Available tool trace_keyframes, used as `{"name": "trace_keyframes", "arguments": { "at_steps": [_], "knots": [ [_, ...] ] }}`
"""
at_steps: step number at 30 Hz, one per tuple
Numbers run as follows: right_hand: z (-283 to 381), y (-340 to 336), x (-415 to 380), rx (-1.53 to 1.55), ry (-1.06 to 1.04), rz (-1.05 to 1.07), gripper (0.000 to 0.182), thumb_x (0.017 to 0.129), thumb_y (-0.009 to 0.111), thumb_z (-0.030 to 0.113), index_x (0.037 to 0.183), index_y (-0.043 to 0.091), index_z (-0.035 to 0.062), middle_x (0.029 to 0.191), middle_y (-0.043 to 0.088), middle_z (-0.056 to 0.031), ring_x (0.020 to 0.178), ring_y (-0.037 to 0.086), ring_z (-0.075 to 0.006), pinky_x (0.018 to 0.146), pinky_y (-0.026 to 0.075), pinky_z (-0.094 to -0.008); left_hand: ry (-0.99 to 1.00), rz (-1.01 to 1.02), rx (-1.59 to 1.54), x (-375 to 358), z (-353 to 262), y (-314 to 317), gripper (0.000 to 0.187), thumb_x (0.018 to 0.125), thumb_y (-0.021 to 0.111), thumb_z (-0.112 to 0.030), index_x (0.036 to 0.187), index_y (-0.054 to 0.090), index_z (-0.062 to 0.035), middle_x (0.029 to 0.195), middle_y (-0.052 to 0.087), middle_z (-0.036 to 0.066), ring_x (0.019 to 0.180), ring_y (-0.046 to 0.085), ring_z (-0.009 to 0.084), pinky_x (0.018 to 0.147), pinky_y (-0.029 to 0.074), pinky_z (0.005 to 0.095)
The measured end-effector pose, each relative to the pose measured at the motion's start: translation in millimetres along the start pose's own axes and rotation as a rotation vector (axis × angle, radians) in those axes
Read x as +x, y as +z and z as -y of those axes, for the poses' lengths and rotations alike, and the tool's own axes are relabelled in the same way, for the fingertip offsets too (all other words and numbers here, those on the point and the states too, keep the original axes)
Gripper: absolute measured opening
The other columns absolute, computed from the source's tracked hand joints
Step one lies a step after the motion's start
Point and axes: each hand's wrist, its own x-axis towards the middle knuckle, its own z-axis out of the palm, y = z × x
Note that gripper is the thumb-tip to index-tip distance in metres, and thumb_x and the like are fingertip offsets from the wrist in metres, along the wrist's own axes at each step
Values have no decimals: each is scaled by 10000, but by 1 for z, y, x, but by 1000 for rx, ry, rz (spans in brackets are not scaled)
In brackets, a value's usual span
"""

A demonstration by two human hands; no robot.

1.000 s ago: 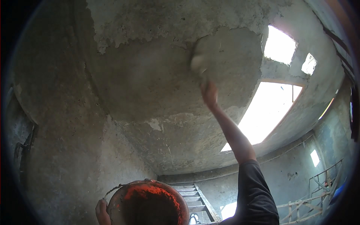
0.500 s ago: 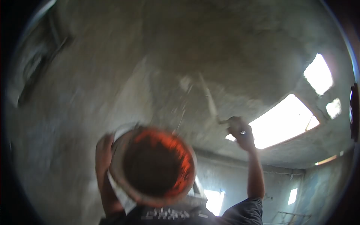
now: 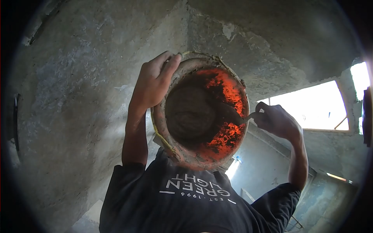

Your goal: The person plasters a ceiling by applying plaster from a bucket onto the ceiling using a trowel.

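An orange bucket [image 3: 232, 91], its rim caked with grey residue, is held up in front of my chest. Dark grey mortar [image 3: 188, 114] lies inside it, and a yellowish wire handle runs round the rim. My left hand [image 3: 157, 77] grips the bucket's rim at the upper left, thumb toward the edge. On the opposite side, my right hand [image 3: 278, 120] is closed round a trowel [image 3: 236, 113]. Its dark blade reaches over the rim into the bucket; the blade's tip is hard to make out against the mortar. The grip is mostly hidden by my fingers.
Rough grey plastered walls [image 3: 89, 77] meet in a corner ahead. A bright window opening [image 3: 311, 105] is to the right, with a wooden piece in its lower corner. More of the room, with a light strip [image 3: 338, 177], shows at the lower right.
The trowel has come down from near the wall into the bucket with my right hand. The bucket and my left hand appear higher in view, and my view has shifted.
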Motion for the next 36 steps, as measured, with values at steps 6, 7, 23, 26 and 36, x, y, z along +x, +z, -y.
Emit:
{"name": "trace_keyframes", "arguments": {
  "at_steps": [6,7,23,26,36],
  "knots": [
    [-19,19,12,-207,-349,-19,351,722,750,197,1030,610,105,880,611,-99,729,615,-300,645,504,-398,7,114,19,1,-17,10,359,966,489,-310,830,531,19,646,455,41,647,383,88,608,368,264],
    [-12,23,11,-276,-160,-27,336,720,749,188,1022,620,120,864,608,-95,724,617,-291,648,508,-401,21,122,23,1,-19,12,363,966,488,-312,827,531,21,640,451,44,641,378,89,603,365,265],
    [-14,82,17,-155,-194,178,263,723,693,237,980,681,181,819,628,-64,695,614,-237,661,502,-363,129,103,17,1,-29,39,373,965,490,-322,826,522,22,574,452,110,536,385,168,537,385,336],
    [-13,79,11,61,-199,139,241,688,696,182,925,689,139,791,645,-84,695,621,-255,653,501,-360,129,124,23,-1,-32,36,379,966,482,-329,836,527,24,586,461,103,553,392,155,550,392,327],
    [-52,86,-20,396,-278,-275,403,550,712,140,922,644,1,733,651,-128,629,635,-225,596,500,-334,74,57,47,1,-16,15,356,952,484,-319,882,550,24,676,543,187,581,443,261,607,428,357]
  ]
}}
